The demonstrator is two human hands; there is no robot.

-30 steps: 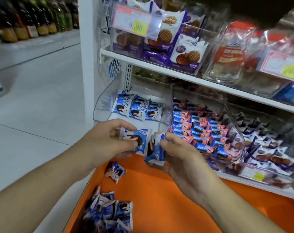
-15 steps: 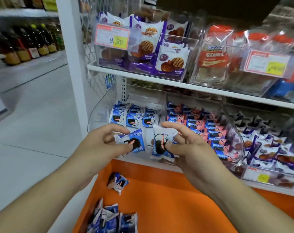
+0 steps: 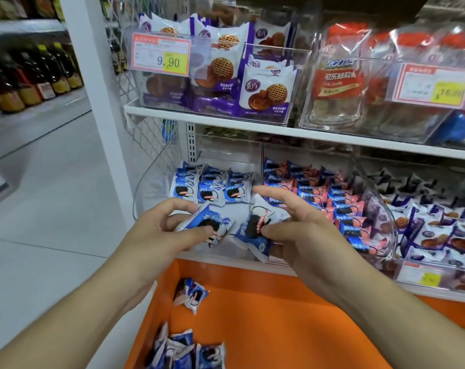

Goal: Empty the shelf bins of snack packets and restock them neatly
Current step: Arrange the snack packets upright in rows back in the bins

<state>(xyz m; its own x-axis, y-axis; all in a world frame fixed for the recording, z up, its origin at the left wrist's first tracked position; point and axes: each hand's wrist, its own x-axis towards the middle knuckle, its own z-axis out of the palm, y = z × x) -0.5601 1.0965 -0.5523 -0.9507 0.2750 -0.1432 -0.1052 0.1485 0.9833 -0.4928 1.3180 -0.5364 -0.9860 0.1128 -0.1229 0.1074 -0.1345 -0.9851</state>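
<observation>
Now at the shelf's middle tier, I hold two blue-and-white cookie packets, one per hand. My left hand [image 3: 157, 230] pinches its packet [image 3: 206, 222] between thumb and curled fingers at centre frame; my right hand [image 3: 295, 230] grips the second packet [image 3: 255, 225] with thumb on its face, index finger stretched out above it. Both packets hover at the front lip of the clear bin [image 3: 146, 193] at centre left, where three rows of matching packets [image 3: 210, 189] stand at the back. To the right, a second bin [image 3: 385, 217] carries pink-and-blue packets in tidy lines; I cannot count them. On the orange shelf [image 3: 279, 323] below, one small clump of loose packets [image 3: 190, 295] lies at lower centre, and a larger heap [image 3: 183, 352] sits at the bottom edge. Compared with half a second ago, both hands have moved up and forward toward the bin, and the right packet has turned more upright. Two price tags [image 3: 161, 57] show on the upper tier.
</observation>
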